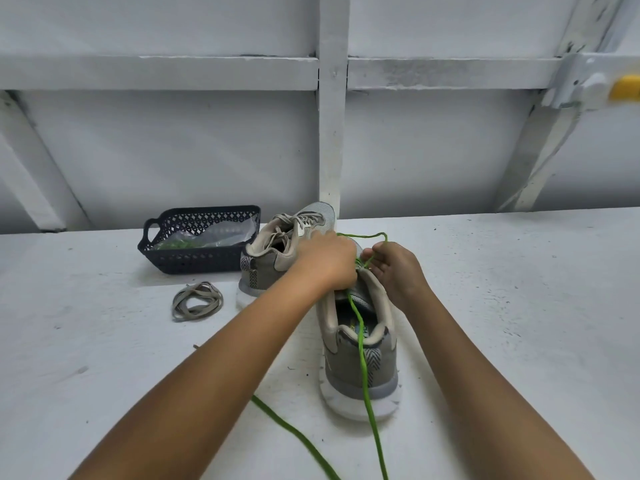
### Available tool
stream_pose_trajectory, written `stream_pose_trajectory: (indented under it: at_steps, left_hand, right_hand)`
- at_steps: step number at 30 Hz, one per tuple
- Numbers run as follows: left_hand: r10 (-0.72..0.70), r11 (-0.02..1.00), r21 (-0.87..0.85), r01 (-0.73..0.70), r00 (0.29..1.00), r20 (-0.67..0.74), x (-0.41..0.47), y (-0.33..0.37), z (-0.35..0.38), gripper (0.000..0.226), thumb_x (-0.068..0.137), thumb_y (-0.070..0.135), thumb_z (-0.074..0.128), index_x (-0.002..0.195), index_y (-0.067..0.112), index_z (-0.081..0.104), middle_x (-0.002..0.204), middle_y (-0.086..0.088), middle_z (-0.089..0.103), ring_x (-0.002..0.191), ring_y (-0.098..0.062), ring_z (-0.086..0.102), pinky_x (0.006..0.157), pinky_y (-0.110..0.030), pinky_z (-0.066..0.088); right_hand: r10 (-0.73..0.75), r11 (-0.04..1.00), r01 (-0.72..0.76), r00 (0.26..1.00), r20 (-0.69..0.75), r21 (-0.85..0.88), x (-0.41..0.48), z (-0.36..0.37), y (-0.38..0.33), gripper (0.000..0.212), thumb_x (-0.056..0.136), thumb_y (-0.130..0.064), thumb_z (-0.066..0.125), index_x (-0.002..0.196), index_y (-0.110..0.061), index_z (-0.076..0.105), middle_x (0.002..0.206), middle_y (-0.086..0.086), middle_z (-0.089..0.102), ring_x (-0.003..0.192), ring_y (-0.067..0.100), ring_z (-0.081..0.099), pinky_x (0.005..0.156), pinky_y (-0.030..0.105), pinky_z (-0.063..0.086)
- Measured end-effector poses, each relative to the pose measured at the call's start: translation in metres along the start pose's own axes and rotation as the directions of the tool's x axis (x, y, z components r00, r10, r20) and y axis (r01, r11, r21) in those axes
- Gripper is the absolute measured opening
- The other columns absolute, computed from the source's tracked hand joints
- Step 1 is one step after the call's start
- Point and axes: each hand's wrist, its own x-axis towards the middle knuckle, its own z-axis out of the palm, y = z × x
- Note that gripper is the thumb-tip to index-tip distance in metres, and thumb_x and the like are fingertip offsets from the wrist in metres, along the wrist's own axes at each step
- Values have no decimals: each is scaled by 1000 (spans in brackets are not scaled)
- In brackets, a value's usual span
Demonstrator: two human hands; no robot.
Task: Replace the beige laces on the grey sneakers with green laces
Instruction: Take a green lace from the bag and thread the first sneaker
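Two grey sneakers stand on the white table. The near sneaker (360, 362) has its heel toward me, and a green lace (363, 341) runs from its eyelets over the heel and down off the table edge. My left hand (327, 259) grips the front of this sneaker and the lace. My right hand (394, 268) pinches a loop of the green lace above the eyelets. The far sneaker (280, 251) lies behind my left hand with beige laces still in it. A removed beige lace (197, 301) lies coiled on the table to the left.
A dark blue perforated basket (197, 244) at the back left holds a clear plastic bag with green laces. A white framed wall (332, 133) rises directly behind the table. A yellow object (625, 86) shows at the upper right edge.
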Motion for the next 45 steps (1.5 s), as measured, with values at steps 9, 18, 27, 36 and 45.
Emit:
stream_pose_trajectory:
  at_steps: [9,18,27,36,45]
  left_hand:
    - [22,606,-791,-86,996,-91,-2,-29,7,17,85,13,55,69,13,60,82,-2,62,81,-17,57,75,-31,44]
    - [426,-176,-984,-21,900,-95,-53,-106,-17,29,62,32,77,56,16,53,52,-8,53,45,-20,57,66,-35,56]
    - [64,881,-462,-101,993,-95,-22,-39,-9,23,92,37,52,100,23,68,109,-2,60,97,-16,56,88,-29,46]
    - [10,975,-219,-43,989,-147,-4,-8,13,21,92,21,48,107,15,62,119,-8,48,119,-31,40,91,-38,38]
    - [315,380,-914,-140,949,-14,-41,-57,-4,14,82,18,71,69,25,69,70,13,60,70,-2,53,72,-18,39]
  right_hand:
    - [8,1000,-8,1000,-3,24,1,-2,1,20,92,0,42,76,-2,54,75,12,59,71,19,57,70,25,49]
    - [33,999,-33,999,20,34,2,-3,1,23,91,1,42,73,-2,55,75,12,59,71,20,55,76,28,47]
    - [3,1000,-4,999,52,15,4,-6,4,19,90,2,43,76,-1,56,75,12,59,73,18,57,78,28,47]
    - [-26,1000,27,997,67,-14,2,-5,3,21,91,4,44,74,0,57,77,13,60,74,18,58,76,24,48]
    - [-60,903,98,993,103,-419,2,-6,5,12,88,1,54,78,-2,61,70,3,56,66,12,51,61,19,44]
